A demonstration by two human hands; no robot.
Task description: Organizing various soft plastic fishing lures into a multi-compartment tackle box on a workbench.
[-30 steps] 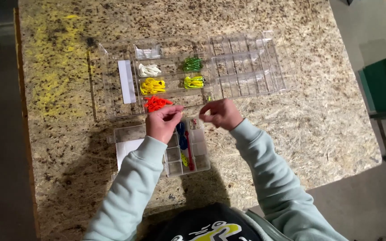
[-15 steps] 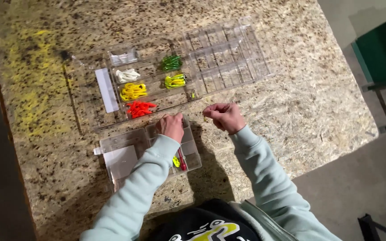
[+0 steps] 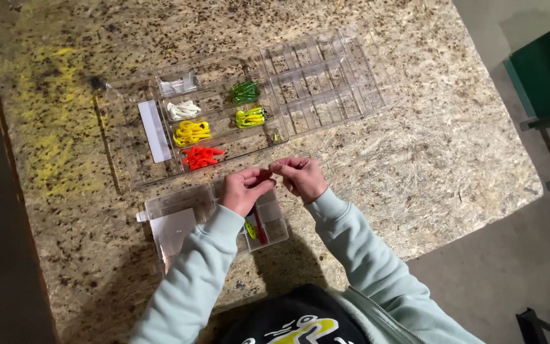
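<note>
On a chipboard table (image 3: 453, 165), the left hand (image 3: 243, 190) and right hand (image 3: 300, 178) meet fingertip to fingertip, pinching something too small to tell, above a small clear box (image 3: 179, 210)

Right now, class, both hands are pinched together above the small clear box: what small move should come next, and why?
Probably lower the left hand into the small box. Both hands, left and right hand, meet fingertip to fingertip just above it; whatever they pinch is too small to tell. The big tray already holds sorted coloured lures.

left hand (image 3: 244, 189) | right hand (image 3: 300, 178) | fingertips meeting above small clear box (image 3: 186, 210)
</note>
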